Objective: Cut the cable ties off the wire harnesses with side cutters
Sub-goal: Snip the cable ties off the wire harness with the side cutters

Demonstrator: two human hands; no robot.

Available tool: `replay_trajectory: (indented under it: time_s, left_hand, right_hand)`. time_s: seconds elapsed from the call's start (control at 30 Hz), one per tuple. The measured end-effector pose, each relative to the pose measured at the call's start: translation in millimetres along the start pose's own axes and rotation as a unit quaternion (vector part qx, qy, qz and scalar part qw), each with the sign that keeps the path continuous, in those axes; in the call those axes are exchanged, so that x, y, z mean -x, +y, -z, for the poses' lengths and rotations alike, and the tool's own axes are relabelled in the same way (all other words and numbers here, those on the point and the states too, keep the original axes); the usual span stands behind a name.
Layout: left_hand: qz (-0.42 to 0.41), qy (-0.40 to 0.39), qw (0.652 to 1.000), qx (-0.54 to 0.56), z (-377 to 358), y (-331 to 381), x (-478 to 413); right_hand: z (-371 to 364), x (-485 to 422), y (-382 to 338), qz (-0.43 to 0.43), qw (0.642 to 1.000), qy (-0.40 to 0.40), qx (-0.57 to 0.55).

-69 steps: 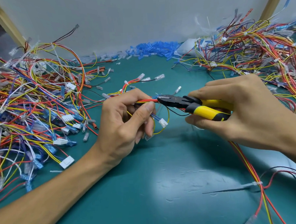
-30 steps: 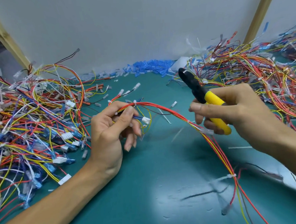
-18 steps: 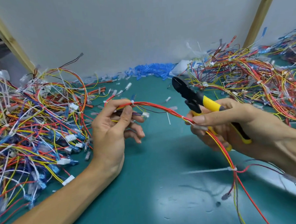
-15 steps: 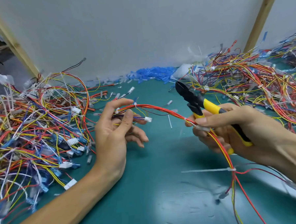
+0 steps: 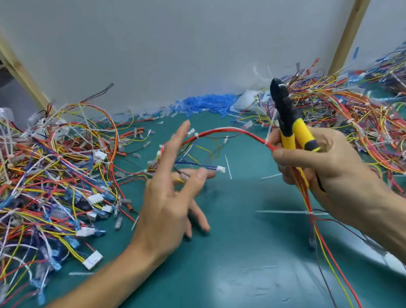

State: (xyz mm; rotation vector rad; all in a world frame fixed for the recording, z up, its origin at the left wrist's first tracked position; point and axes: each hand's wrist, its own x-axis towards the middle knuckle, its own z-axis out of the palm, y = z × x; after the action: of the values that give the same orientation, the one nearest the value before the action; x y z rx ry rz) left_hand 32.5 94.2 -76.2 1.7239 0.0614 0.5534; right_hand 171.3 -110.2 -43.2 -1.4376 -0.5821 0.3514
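Teal mat [image 5: 250, 264], wire heaps [image 5: 46, 185] (both sides)

Teal table top [image 5: 239, 281], grey wall [image 5: 180, 49], two slanted wooden posts [image 5: 353, 26].

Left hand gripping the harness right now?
No, the left hand is spread open near the harness; the right hand pinches it alongside the side cutters.

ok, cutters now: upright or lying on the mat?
Upright, roughly. The side cutters stand in the right hand, black nose pointing up, yellow handles gripped, clear of the teal mat.
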Motion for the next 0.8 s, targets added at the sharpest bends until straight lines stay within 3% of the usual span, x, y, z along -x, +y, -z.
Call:
replay_trajectory:
  time_s: [0.2, 0.47, 0.63, 0.8]
  left_hand:
    - [-0.019, 0.066, 0.994, -0.081, 1, -2, 4]
    - [-0.041, 0.235, 0.971, -0.031, 14, -7, -12]
    - [-0.178, 0.216, 0.95, -0.14, 4, 7, 6]
    - [-0.321, 0.157, 0.87, -0.339, -7, 15, 20]
  right_hand:
    - [-3, 4, -1, 0.1, 0.989, 0.01, 0.113]
    - [-2, 1, 7, 0.044, 0.999, 0.018, 0.018]
    - [-5, 3, 0, 0.051, 0.998, -0.012, 0.036]
    - [-11, 11, -4, 0.087, 0.984, -0.095, 0.124]
